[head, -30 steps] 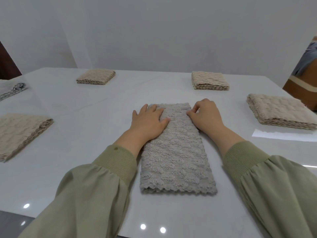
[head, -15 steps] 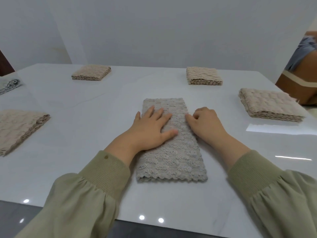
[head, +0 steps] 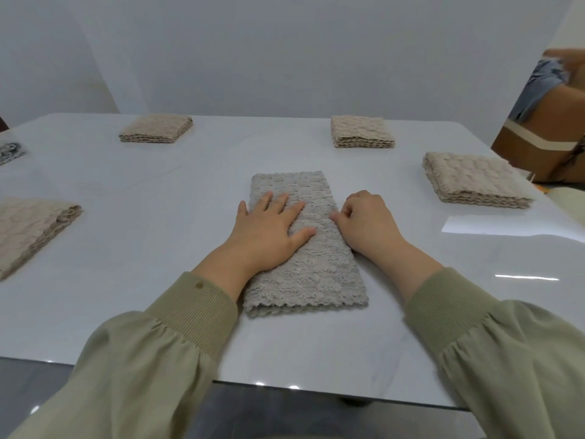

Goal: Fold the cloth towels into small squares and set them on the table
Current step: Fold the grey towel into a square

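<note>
Grey towel (head: 304, 264), a long strip at table (head: 158, 312) centre, left hand (head: 269, 236) flat on it, fingers straight, right hand (head: 364, 223) at its 3 o'clock edge, fingers curled, grip unclear, 4 folded towels (head: 31, 229) (head: 156, 128) (head: 361, 131) (head: 471, 179) around

One wide-angle view, worn on the person's head, looks forward and down over the tabletop (head: 126, 248) from close by. The sleeves (head: 142, 359) fill the lower corners. The left hand (head: 269, 236) and right hand (head: 367, 226) sit mid-frame at the grey towel (head: 304, 274). The tabletop's near edge crosses the bottom, and a plain wall (head: 285, 58) fills the top.
</note>
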`<action>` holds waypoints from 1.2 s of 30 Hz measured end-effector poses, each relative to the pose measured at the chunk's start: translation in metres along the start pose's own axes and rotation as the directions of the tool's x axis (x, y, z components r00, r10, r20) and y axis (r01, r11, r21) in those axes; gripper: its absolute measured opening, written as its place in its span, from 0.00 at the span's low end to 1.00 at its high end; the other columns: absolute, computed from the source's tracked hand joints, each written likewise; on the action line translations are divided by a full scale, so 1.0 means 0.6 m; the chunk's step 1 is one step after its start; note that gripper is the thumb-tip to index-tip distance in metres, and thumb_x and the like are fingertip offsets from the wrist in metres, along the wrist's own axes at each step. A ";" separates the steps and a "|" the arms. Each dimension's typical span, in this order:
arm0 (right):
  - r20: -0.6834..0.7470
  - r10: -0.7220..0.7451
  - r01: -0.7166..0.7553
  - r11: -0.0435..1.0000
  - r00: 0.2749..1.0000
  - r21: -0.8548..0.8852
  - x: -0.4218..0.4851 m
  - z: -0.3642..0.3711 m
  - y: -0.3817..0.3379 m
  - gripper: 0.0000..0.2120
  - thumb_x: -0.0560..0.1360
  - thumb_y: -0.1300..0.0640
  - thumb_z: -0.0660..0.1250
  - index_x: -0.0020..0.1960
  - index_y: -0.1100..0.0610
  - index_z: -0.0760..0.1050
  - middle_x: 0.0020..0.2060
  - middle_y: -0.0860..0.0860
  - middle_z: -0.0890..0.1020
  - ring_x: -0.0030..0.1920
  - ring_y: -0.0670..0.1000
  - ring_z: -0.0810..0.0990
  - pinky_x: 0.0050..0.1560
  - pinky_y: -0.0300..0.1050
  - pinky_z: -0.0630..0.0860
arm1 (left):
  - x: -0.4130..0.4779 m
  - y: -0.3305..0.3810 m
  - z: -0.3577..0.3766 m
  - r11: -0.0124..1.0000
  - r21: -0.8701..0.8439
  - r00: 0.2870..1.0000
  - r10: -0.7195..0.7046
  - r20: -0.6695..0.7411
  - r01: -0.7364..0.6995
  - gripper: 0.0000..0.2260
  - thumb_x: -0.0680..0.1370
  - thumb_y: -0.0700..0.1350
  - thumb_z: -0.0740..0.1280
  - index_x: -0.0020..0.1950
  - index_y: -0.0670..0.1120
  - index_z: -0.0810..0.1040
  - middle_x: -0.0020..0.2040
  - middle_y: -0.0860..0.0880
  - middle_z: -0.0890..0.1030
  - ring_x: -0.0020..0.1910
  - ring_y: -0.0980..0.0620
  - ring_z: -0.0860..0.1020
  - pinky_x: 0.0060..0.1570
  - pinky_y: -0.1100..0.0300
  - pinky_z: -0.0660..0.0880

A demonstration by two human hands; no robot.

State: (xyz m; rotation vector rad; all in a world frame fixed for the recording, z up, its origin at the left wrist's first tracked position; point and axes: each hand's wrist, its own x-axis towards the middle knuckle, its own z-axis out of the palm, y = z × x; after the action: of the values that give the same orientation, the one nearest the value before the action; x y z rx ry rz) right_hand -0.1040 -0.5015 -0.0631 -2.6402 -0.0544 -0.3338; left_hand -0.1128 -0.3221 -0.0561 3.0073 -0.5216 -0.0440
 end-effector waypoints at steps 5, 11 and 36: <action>0.027 0.015 -0.016 0.999 1.000 0.036 -0.011 -0.011 0.004 0.21 0.75 0.45 0.62 0.27 0.54 0.69 0.41 0.56 0.78 0.49 0.59 0.75 0.51 0.52 0.72 | -0.030 0.007 -0.014 0.982 -0.132 0.988 0.121 -0.098 -0.134 0.28 0.78 0.64 0.50 0.76 0.55 0.57 0.78 0.53 0.52 0.76 0.53 0.45 0.74 0.45 0.46; 0.068 -0.024 0.028 0.998 0.997 -0.047 -0.044 -0.020 -0.005 0.17 0.74 0.48 0.65 0.30 0.54 0.70 0.45 0.54 0.78 0.53 0.58 0.74 0.56 0.52 0.70 | -0.061 0.027 0.002 0.987 -0.003 0.987 0.160 0.030 -0.160 0.31 0.77 0.66 0.46 0.77 0.55 0.49 0.78 0.53 0.47 0.76 0.52 0.44 0.73 0.43 0.43; 0.298 -0.114 0.185 0.957 0.948 -0.222 -0.049 -0.005 -0.010 0.24 0.82 0.48 0.45 0.76 0.51 0.53 0.77 0.48 0.54 0.76 0.51 0.50 0.74 0.58 0.46 | -0.053 0.014 0.002 0.995 -0.089 0.996 0.040 0.078 -0.033 0.24 0.82 0.54 0.45 0.77 0.54 0.45 0.78 0.54 0.43 0.76 0.52 0.40 0.73 0.43 0.41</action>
State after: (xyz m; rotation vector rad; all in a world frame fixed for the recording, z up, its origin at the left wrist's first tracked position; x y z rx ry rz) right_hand -0.1337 -0.4968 -0.0648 -2.9221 -0.3305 -0.0075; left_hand -0.1456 -0.3196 -0.0562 2.9191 -0.5661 -0.1798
